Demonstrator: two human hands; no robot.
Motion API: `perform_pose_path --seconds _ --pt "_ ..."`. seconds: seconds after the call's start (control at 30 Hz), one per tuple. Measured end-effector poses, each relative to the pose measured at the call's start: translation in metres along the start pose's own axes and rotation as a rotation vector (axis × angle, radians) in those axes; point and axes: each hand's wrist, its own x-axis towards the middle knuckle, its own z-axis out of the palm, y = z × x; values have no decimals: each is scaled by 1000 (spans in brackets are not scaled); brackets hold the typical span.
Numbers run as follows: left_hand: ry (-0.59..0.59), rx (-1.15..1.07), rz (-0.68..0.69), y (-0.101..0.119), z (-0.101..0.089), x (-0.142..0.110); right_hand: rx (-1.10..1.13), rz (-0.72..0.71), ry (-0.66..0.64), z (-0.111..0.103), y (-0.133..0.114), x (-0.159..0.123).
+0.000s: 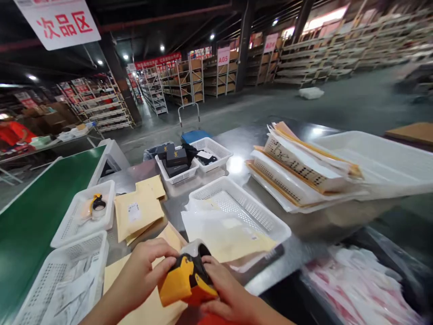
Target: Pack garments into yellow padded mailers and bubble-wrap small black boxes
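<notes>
A yellow and black tape dispenser (181, 282) with a pale roll on top is held between my two hands. My left hand (147, 266) pinches its left side with thumb and fingers. On the other side, my right hand (225, 284) has its fingers closed on the dispenser, the thumb near the roll. Below and left of it lie kraft bubble mailers (142, 316), partly hidden by my hands and forearms. Just beyond, a white and yellowish mailer (230, 237) rests over the near part of a white plastic basket (267, 205).
Labelled mailers (145, 216) lie beside a basket (110, 192) holding another dispenser (98, 203). Farther back, a basket (181, 177) contains black boxes. Stacked envelopes (297, 176) stand right, near a large white tub (365, 144). A green conveyor belt (50, 207) runs along the left.
</notes>
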Motion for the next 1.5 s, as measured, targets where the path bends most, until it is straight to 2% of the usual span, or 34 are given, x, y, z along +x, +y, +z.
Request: perform_pose_path --seconds 0.1,0.27,0.37,0.5,0.57,0.63,0.8,0.87,0.93,1.03,1.17,1.27,1.4,1.5 --pt "60 48 31 -9 11 -5 68 34 19 9 0 -5" --pt "164 76 2 -33 20 -12 124 196 -70 20 -5 -5" --pt "234 119 -84 -46 8 -16 259 335 -90 14 -16 0" --pt "415 183 -274 -53 -29 -9 388 486 -119 -6 -30 -4" --pt "350 157 -343 -55 -41 4 445 542 -124 -14 -33 -11" --pt "192 60 -372 -60 -41 25 529 595 -114 -18 -33 -19" --pt "-5 -190 -393 -86 -4 78 757 786 35 -15 -32 -31" --pt "-39 -195 -381 -90 9 91 866 876 67 -12 -35 -33" --pt "-19 -143 -346 -86 13 97 941 926 85 -13 -41 -32" --pt "51 -70 -243 -74 4 100 922 917 121 -21 -52 -27" --pt "188 -62 -155 -62 -23 104 728 809 149 -36 -60 -23" --pt "211 -38 -148 -57 -41 104 650 803 131 -40 -61 -22" --pt "197 -60 -164 -56 -53 101 585 781 110 -42 -62 -18" --pt "256 -71 -187 -61 -63 100 526 734 96 -46 -63 -15"
